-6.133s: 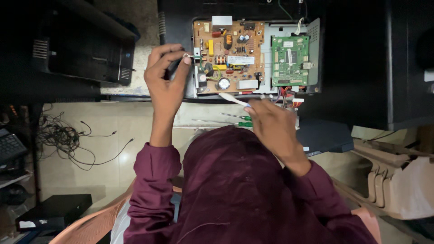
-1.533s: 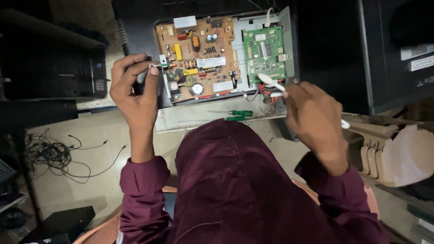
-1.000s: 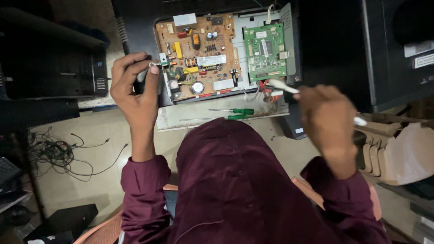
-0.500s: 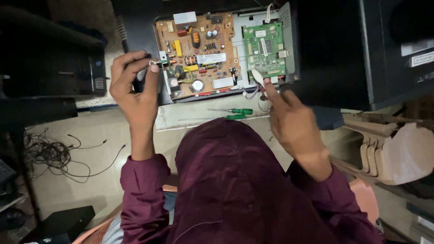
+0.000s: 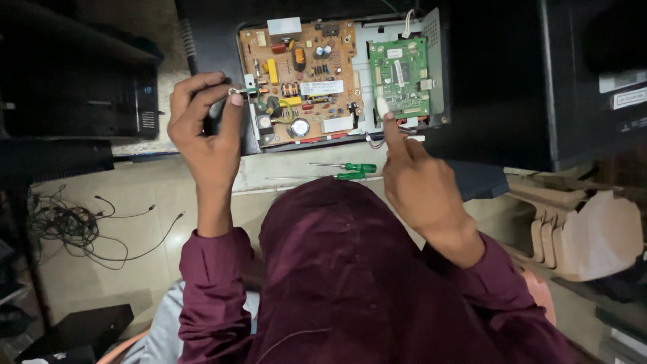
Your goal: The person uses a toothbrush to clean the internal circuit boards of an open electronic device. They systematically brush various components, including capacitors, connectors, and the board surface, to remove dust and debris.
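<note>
Head view, looking straight down over a person in a maroon garment (image 5: 357, 283) who faces an opened black machine (image 5: 485, 74) whose side cover is off. Left of it stands a second black device (image 5: 74, 101), and at the right edge sits a beige plastic part (image 5: 579, 229) with ribbed slots. The pale table (image 5: 283, 165) shows as a strip beneath the machine; lower left, a tangle of thin black cables (image 5: 81, 226) lies on the tiled floor.

Inside the opened machine, a tan power board (image 5: 300, 81) carrying capacitors, yellow components and a white label fills the left part of the bay. Just beside it on the right, mounted on a grey metal plate, is a smaller green circuit board (image 5: 399, 77).

The left hand (image 5: 205, 128) is raised at the left edge of the tan board, thumb and forefinger pinched together on a small metal piece at the board's corner; what exactly is pinched is too small to tell. The right hand (image 5: 418, 182) is closed on a slim white tool (image 5: 382, 108), its forefinger extended along the shaft and its tip touching the lower left corner of the green board, near a few loose wires.

Two green-handled screwdrivers (image 5: 354, 171) lie on the table between the hands, side by side, shafts pointing left, untouched.
</note>
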